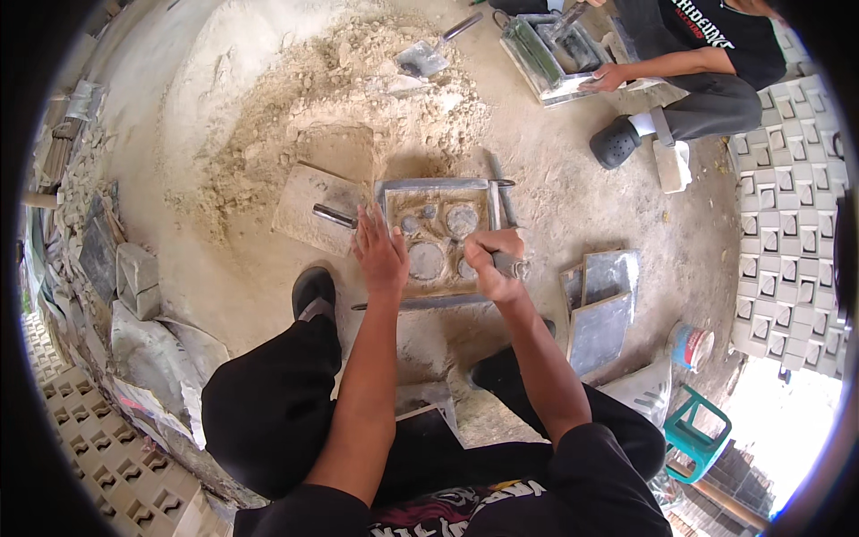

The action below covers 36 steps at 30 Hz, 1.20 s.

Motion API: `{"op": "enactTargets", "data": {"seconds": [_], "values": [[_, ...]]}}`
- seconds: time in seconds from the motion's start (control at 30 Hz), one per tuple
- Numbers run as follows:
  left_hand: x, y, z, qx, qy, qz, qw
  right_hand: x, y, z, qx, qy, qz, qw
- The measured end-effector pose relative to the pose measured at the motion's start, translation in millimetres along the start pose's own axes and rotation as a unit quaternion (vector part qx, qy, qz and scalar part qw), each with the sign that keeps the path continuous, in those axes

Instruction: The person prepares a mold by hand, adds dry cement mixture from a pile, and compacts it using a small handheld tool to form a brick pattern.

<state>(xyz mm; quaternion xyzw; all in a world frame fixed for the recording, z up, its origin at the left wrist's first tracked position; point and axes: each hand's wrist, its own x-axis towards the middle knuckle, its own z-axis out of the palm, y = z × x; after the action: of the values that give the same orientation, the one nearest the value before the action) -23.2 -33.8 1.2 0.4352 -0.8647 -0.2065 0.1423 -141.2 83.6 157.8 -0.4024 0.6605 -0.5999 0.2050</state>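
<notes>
On the ground between my feet lies a rectangular frame [438, 184] packed with brown sand [443, 288]. Several round grey discs [424, 261] of different sizes are set in the sand. My left hand [379, 255] rests open, fingers stretched out, over the frame's left side. Over the frame's right part, my right hand [497, 268] is closed round a tool with a thick, dark, rounded handle [512, 266]. The tool's working end points in among the discs, too small to make out. Beside my left fingertips, a short metal tube [335, 216] lies on a sandy board [309, 199].
Loose sand [349, 80] is heaped beyond the frame, with a trowel [423, 59] on it. At upper right, a co-worker's hand [610, 77] touches another box [546, 54]. Boards [601, 331], a bucket [691, 346] and a green stool [696, 437] stand right.
</notes>
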Motion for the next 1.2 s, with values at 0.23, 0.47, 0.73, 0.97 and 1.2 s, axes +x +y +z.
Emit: {"op": "enactTargets", "data": {"seconds": [0.23,0.47,0.73,0.97,1.2], "values": [[4,6,-1,-0.039,-0.006,-0.020,0.999,-5,12,-22,-0.011,-0.055,-0.047,0.997],[3,3,-3,-0.051,-0.008,-0.023,0.998,28,-18,13,0.101,0.305,0.048,0.946],[1,0,-2,-0.049,-0.005,-0.021,0.999,59,-7,17,0.058,0.318,0.053,0.945],[3,0,-2,-0.072,-0.005,-0.027,0.997,69,6,14,-0.083,0.219,-0.029,0.972],[4,2,-2,-0.070,0.006,-0.020,0.997,76,2,0,-0.102,0.243,-0.073,0.962]]}}
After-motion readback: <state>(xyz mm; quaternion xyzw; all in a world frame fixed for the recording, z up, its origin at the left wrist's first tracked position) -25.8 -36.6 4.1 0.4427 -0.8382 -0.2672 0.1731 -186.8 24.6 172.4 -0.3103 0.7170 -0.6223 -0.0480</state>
